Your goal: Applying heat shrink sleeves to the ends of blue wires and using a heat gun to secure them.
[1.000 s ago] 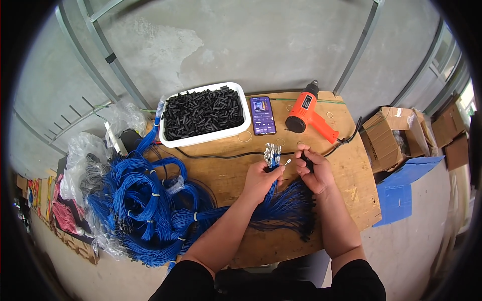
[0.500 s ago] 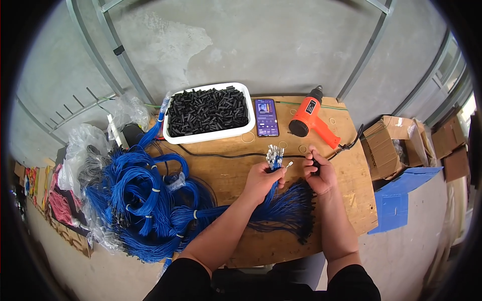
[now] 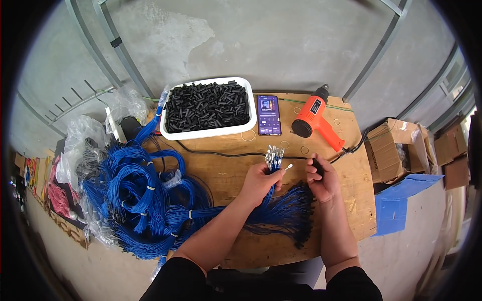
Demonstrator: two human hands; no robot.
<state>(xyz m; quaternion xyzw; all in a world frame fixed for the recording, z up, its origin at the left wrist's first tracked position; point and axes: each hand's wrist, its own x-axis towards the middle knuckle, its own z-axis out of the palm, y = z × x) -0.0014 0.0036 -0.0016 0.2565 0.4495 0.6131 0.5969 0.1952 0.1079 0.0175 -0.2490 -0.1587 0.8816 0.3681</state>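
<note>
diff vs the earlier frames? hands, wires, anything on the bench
Barely any change. The left hand still holds the bunch of blue wires upright, one wire tip pointing toward the right hand, which still pinches a small black piece. The hands sit slightly farther apart. White tray, phone and orange heat gun are unmoved.

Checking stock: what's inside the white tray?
The white tray is heaped with short black tubes, nearly to the rim. The pile covers the tray's floor, so anything beneath cannot be seen.
</note>
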